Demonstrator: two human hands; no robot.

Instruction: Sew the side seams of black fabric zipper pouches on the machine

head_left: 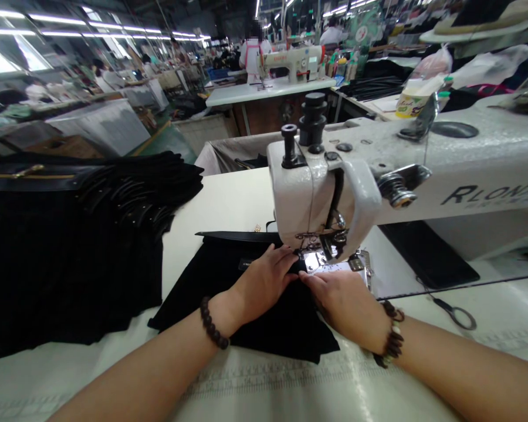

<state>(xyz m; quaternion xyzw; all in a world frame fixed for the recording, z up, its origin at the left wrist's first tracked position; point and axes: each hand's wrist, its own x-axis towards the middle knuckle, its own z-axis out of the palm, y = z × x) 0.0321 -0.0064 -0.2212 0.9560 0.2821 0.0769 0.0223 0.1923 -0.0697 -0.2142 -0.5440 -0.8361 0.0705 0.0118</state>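
Feeding: black fabric piece point(264, 305) is lying flat on the table point(229, 199) at the sewing machine point(321, 199) foot. Left hand point(264, 281) and right hand point(343, 302) are pressing it, fingers flat, gripping nothing. Stitching barely begun, judging by position; black stack point(70, 252) is waiting alongside. Needle is hiding behind the machine head; label illegible.

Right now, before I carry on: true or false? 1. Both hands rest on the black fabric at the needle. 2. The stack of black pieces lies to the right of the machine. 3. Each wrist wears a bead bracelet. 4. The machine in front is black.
1. True: the left hand and right hand press the black fabric by the sewing machine head.
2. False: the stack of black pieces lies to its left.
3. True: beads circle both wrists.
4. False: it is white.
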